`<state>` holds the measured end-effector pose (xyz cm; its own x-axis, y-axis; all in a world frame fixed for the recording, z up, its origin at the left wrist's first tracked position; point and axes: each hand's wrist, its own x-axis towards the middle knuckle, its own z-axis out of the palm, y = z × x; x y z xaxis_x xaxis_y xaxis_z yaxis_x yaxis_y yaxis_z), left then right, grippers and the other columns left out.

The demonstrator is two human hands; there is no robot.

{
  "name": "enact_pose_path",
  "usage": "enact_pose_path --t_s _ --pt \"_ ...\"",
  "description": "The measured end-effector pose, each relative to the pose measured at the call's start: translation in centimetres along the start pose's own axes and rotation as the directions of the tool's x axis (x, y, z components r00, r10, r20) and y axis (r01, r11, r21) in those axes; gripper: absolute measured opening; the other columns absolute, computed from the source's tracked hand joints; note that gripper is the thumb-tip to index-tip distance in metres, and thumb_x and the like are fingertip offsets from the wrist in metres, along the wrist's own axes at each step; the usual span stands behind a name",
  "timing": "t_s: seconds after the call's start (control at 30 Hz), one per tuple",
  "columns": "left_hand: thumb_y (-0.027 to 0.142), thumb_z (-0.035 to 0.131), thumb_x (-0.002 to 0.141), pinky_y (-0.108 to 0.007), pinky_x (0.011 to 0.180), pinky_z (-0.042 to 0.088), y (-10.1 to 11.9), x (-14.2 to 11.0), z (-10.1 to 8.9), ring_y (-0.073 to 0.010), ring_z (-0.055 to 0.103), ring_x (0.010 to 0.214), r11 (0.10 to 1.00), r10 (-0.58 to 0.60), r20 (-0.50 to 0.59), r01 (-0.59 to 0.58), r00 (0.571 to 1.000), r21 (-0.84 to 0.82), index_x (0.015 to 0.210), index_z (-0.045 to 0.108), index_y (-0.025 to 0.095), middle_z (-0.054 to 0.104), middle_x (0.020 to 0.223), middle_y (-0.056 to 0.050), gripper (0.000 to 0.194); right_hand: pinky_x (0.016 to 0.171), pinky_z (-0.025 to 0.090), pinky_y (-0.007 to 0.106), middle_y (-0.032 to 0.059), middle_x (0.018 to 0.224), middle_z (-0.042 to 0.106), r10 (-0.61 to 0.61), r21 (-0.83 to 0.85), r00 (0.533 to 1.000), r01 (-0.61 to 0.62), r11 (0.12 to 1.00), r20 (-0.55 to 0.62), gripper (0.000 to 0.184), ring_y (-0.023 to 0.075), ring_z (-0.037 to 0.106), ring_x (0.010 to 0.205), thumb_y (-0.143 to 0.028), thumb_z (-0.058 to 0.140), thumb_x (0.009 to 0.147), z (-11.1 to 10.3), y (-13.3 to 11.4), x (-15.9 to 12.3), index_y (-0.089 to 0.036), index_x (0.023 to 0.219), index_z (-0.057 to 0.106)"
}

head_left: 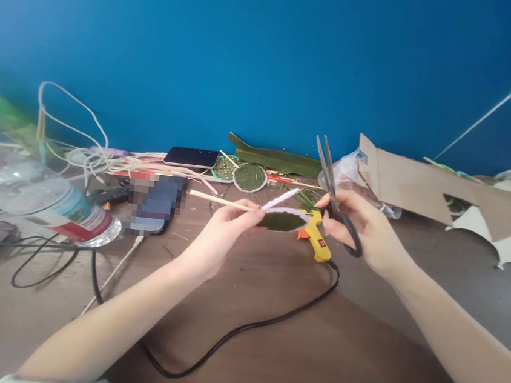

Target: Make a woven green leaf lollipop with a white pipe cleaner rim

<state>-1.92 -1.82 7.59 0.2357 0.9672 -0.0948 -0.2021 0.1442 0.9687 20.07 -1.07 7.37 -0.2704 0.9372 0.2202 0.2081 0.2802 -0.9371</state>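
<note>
My left hand [227, 225] pinches a small round fan [285, 221], its dark green face edged with a lilac strip. The fan's pale wooden stick [211, 198] juts out to the left, and a loose end of the lilac strip [282, 199] sticks up beyond my fingers. In my right hand [364, 221] is a pair of dark-handled scissors [329, 169], blades pointing up and slightly parted, clear of the fan. Behind and below the fan lies a yellow glue gun [317, 237] on the table, partly hidden.
Two similar round fans, one green with a white rim [250, 177], lie by long green leaves [281, 160] against the blue wall. Two phones, one charging [156, 205], and a plastic bottle [71, 212] are left. Cut cardboard [420, 184] is right. A black cord [241, 330] crosses the table.
</note>
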Motion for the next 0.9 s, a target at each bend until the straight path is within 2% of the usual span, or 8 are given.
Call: enact_pose_path --t_s 0.13,0.23,0.3,0.37,0.43,0.57,0.7,0.9 --pt "0.029 0.066 0.074 -0.030 0.087 0.045 -0.1 0.6 -0.7 -0.0133 0.054 0.088 0.994 0.098 -0.095 -0.101 0.991 -0.033 0.066 0.060 0.015 0.053 0.083 0.001 0.017 0.052 0.043 0.024 -0.0010 0.067 0.056 0.015 -0.065 0.995 -0.009 0.998 0.097 0.024 0.0100 0.051 0.053 -0.041 0.064 0.076 -0.9 -0.5 -0.2 -0.021 0.085 0.055" --pt "0.029 0.064 0.076 -0.028 0.086 0.042 -0.3 0.8 -1.2 -0.0121 0.052 0.084 0.980 0.189 -0.154 -0.177 0.970 0.091 0.071 0.062 0.017 0.054 0.083 0.001 0.013 0.055 0.043 0.024 0.0015 0.073 0.058 0.072 -0.167 0.967 -0.031 0.986 0.246 0.021 0.0121 0.053 0.061 -0.039 0.061 0.078 -0.9 -0.6 -0.6 -0.020 0.084 0.056" --pt "0.031 0.063 0.077 -0.027 0.081 0.041 -0.4 0.9 -1.4 -0.0116 0.051 0.078 0.962 0.242 -0.188 -0.211 0.952 0.172 0.076 0.063 0.019 0.054 0.078 0.001 0.012 0.056 0.043 0.025 0.0027 0.077 0.059 0.075 -0.269 0.951 0.009 0.963 0.299 0.019 0.0130 0.053 0.064 -0.036 0.061 0.078 -0.5 -0.5 -0.7 -0.019 0.086 0.056" --pt "0.033 0.063 0.077 -0.025 0.074 0.040 -0.4 0.9 -1.5 -0.0115 0.049 0.071 0.951 0.261 -0.207 -0.213 0.943 0.225 0.078 0.064 0.020 0.052 0.073 0.002 0.013 0.055 0.040 0.024 0.0029 0.077 0.058 0.012 -0.375 0.955 0.104 0.921 0.295 0.018 0.0122 0.049 0.062 -0.032 0.061 0.077 0.0 -0.2 -0.7 -0.018 0.087 0.057" --pt "0.033 0.063 0.076 -0.024 0.065 0.037 -0.3 0.7 -1.4 -0.0113 0.046 0.067 0.946 0.246 -0.211 -0.187 0.946 0.263 0.078 0.063 0.020 0.053 0.071 0.001 0.014 0.053 0.038 0.024 0.0019 0.073 0.056 -0.111 -0.464 0.956 0.232 0.855 0.273 0.015 0.0113 0.045 0.058 -0.028 0.060 0.077 0.4 0.1 -0.7 -0.017 0.086 0.058" --pt "0.033 0.063 0.075 -0.023 0.058 0.031 -0.1 0.4 -0.8 -0.0105 0.043 0.064 0.929 0.251 -0.201 -0.176 0.947 0.327 0.078 0.062 0.018 0.054 0.071 0.001 0.015 0.052 0.036 0.022 0.0002 0.065 0.054 -0.354 -0.553 0.900 0.437 0.709 0.256 0.010 0.0104 0.044 0.054 -0.024 0.060 0.076 1.1 0.7 -0.8 -0.017 0.084 0.059" --pt "0.032 0.061 0.076 -0.023 0.062 0.033 0.0 0.2 -0.4 -0.0103 0.044 0.066 0.918 0.264 -0.199 -0.182 0.944 0.351 0.079 0.062 0.018 0.055 0.072 0.002 0.014 0.052 0.038 0.021 0.0012 0.067 0.057 -0.429 -0.592 0.873 0.478 0.650 0.234 0.010 0.0105 0.047 0.056 -0.022 0.060 0.076 1.6 1.2 -0.9 -0.017 0.084 0.058" --pt "0.033 0.064 0.074 -0.023 0.064 0.035 -0.1 0.3 -0.6 -0.0107 0.047 0.068 0.937 0.229 -0.223 -0.153 0.948 0.313 0.078 0.063 0.018 0.057 0.074 0.002 0.016 0.053 0.040 0.021 0.0025 0.072 0.060 -0.431 -0.665 0.879 0.449 0.598 0.205 0.011 0.0117 0.051 0.060 -0.021 0.058 0.076 1.5 1.0 -1.0 -0.018 0.087 0.058"
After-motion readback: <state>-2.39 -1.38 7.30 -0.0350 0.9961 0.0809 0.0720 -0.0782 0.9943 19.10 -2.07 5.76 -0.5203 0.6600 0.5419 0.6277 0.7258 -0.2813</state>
